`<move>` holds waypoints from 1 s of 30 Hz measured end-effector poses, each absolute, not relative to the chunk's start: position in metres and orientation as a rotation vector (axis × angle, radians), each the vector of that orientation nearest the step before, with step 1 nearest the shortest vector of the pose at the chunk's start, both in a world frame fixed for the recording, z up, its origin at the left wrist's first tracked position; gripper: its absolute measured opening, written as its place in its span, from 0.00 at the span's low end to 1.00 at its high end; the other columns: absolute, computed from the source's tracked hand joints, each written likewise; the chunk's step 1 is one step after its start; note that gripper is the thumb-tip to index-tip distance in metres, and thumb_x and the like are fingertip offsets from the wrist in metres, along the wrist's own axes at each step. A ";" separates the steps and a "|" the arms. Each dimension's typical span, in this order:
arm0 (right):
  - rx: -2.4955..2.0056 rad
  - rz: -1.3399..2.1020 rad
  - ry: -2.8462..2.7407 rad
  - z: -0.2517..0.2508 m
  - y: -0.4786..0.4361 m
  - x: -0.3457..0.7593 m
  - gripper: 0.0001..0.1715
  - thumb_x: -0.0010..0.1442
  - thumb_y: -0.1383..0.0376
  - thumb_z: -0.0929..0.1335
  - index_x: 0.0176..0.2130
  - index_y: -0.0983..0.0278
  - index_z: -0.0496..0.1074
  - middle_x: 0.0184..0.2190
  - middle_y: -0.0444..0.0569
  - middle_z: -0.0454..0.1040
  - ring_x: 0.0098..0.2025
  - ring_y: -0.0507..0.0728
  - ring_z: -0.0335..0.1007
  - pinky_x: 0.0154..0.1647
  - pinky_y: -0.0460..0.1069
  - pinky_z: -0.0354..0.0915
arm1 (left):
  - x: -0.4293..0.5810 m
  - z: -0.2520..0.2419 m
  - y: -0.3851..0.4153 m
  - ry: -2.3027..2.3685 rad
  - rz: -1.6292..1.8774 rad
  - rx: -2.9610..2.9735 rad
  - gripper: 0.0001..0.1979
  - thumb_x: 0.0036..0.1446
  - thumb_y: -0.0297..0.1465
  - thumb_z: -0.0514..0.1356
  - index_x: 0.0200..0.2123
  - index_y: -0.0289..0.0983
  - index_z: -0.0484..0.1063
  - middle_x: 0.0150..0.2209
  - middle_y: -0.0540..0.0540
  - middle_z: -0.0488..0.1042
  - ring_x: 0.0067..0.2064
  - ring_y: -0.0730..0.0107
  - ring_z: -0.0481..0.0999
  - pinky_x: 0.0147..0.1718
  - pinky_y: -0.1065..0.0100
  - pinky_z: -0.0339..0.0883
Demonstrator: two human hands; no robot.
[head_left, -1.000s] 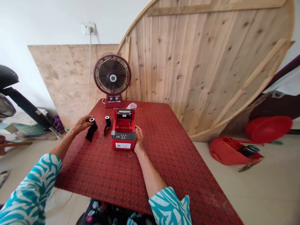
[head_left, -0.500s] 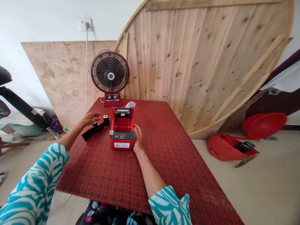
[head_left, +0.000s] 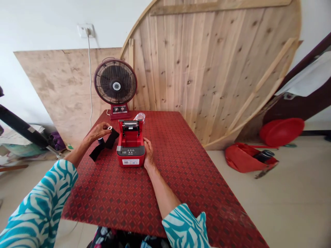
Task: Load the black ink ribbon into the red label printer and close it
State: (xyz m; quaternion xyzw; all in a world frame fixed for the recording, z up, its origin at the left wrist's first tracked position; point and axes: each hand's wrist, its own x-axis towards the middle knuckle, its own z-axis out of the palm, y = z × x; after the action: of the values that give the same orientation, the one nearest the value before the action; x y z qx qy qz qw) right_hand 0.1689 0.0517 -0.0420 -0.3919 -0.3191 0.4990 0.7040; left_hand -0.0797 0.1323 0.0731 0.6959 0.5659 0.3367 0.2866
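Note:
A red and dark grey label printer (head_left: 131, 151) stands on the table with its lid raised, showing the black roller and the red cavity. My right hand (head_left: 148, 154) holds the printer's right side, fingers along the wall and some hidden behind it. Left of the printer lies a black ribbon roll (head_left: 112, 138) with a white core end, a strip of ribbon trailing toward the table's left edge. My left hand (head_left: 100, 131) has its fingertips closed on the top of this roll by the core. A second, smaller roll shows partly under the hand.
A dark red fan (head_left: 115, 86) stands at the table's back left, with a clear plastic bottle (head_left: 140, 117) behind the printer. The patterned red table (head_left: 176, 179) stands before a large wooden round panel (head_left: 196, 69). Right on the floor are a red bag (head_left: 239, 158) and a red basin (head_left: 281, 132).
My left hand has moved right and down onto the ribbon roll and closed its fingers on it. My right hand stays at the printer. The view has shifted slightly to the right.

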 end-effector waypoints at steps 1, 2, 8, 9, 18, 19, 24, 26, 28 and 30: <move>-0.872 1.111 -0.712 -0.042 0.052 0.169 0.26 0.52 0.48 0.68 0.47 0.60 0.73 0.45 0.47 0.78 0.46 0.58 0.71 0.50 0.54 0.64 | -0.080 0.080 0.125 1.416 0.992 1.782 0.14 0.38 0.36 0.65 0.30 0.38 0.68 0.28 0.51 0.76 0.34 0.66 0.76 0.35 0.69 0.67; -0.874 1.106 -0.710 -0.042 0.052 0.169 0.26 0.52 0.49 0.68 0.46 0.59 0.73 0.45 0.47 0.78 0.46 0.58 0.71 0.50 0.53 0.64 | -0.080 0.087 0.117 1.325 1.063 1.710 0.15 0.38 0.36 0.65 0.31 0.38 0.68 0.28 0.51 0.75 0.32 0.68 0.76 0.34 0.69 0.67; -0.847 1.110 -0.677 -0.040 0.053 0.168 0.25 0.51 0.49 0.69 0.45 0.60 0.74 0.44 0.46 0.79 0.46 0.58 0.72 0.49 0.53 0.65 | -0.069 0.117 0.068 1.145 1.148 1.451 0.24 0.44 0.47 0.66 0.40 0.37 0.70 0.24 0.52 0.72 0.22 0.73 0.70 0.23 0.71 0.64; -0.846 1.113 -0.671 -0.040 0.053 0.167 0.25 0.51 0.49 0.69 0.45 0.60 0.74 0.44 0.46 0.79 0.45 0.58 0.72 0.50 0.54 0.65 | -0.067 0.117 0.062 1.133 1.142 1.436 0.26 0.44 0.49 0.65 0.40 0.37 0.71 0.25 0.51 0.72 0.22 0.73 0.70 0.22 0.71 0.64; -0.838 1.086 -0.698 -0.042 0.054 0.166 0.23 0.53 0.50 0.69 0.45 0.59 0.75 0.43 0.46 0.78 0.46 0.57 0.71 0.48 0.52 0.65 | -0.032 0.105 0.040 1.044 0.989 1.492 0.25 0.46 0.52 0.65 0.38 0.37 0.72 0.27 0.49 0.74 0.25 0.70 0.72 0.25 0.71 0.66; -0.843 1.078 -0.709 -0.042 0.055 0.166 0.22 0.53 0.51 0.68 0.45 0.59 0.75 0.43 0.45 0.78 0.46 0.57 0.71 0.48 0.52 0.64 | -0.026 0.107 0.039 1.054 0.956 1.529 0.26 0.47 0.52 0.65 0.39 0.37 0.72 0.28 0.49 0.74 0.26 0.70 0.72 0.25 0.71 0.65; -0.850 1.045 -0.729 -0.041 0.056 0.164 0.20 0.55 0.52 0.67 0.44 0.57 0.75 0.44 0.45 0.77 0.48 0.57 0.70 0.51 0.52 0.63 | 0.002 0.118 0.035 1.184 0.825 1.851 0.29 0.55 0.54 0.57 0.47 0.36 0.74 0.37 0.44 0.78 0.40 0.59 0.76 0.36 0.66 0.70; -0.855 1.031 -0.731 -0.041 0.058 0.163 0.19 0.56 0.52 0.66 0.44 0.57 0.75 0.44 0.45 0.77 0.48 0.57 0.70 0.52 0.53 0.63 | 0.009 0.119 0.037 1.214 0.787 1.969 0.27 0.58 0.52 0.53 0.46 0.37 0.75 0.41 0.43 0.78 0.47 0.55 0.75 0.45 0.63 0.69; -0.869 1.015 -0.730 -0.042 0.060 0.162 0.19 0.56 0.53 0.66 0.44 0.57 0.76 0.43 0.45 0.77 0.48 0.58 0.70 0.52 0.53 0.63 | 0.013 0.118 0.042 1.215 0.738 2.011 0.25 0.60 0.49 0.50 0.46 0.37 0.76 0.43 0.43 0.79 0.50 0.54 0.74 0.52 0.61 0.66; -0.875 1.008 -0.734 -0.044 0.062 0.161 0.19 0.55 0.53 0.66 0.44 0.57 0.76 0.43 0.45 0.77 0.49 0.58 0.69 0.52 0.53 0.63 | 0.014 0.116 0.049 1.218 0.678 2.009 0.25 0.59 0.46 0.50 0.46 0.37 0.76 0.44 0.44 0.79 0.49 0.54 0.75 0.53 0.59 0.65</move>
State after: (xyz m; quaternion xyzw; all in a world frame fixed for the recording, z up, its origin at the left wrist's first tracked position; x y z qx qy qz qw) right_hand 0.1612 0.0615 -0.0436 -0.3965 -0.3325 0.4568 0.7236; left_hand 0.0138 0.0494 0.1155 0.7723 0.4683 0.2608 0.3410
